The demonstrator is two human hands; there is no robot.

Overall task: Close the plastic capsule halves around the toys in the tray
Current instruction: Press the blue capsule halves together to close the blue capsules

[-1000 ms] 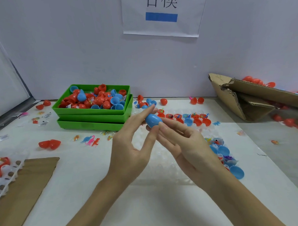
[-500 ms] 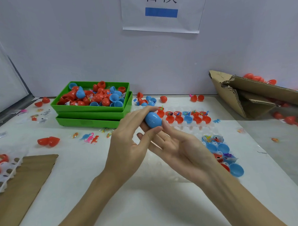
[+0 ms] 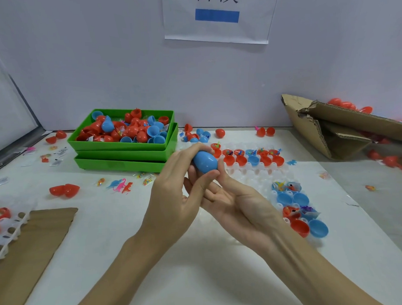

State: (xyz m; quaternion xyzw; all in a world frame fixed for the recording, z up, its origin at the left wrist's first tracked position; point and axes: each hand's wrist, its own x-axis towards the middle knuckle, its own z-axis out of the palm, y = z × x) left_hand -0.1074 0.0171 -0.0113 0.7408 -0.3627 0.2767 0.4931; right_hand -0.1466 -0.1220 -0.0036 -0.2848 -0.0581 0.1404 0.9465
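Both hands, left and right, have their grip clamped on a blue capsule just before the tray.

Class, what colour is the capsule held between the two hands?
Blue: the capsule shows best in the head view, held by the left hand and right hand.

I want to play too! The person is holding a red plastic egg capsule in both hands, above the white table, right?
Not quite: the head view shows a blue plastic egg capsule, not a red one. The left hand and right hand do both hold it above the white table.
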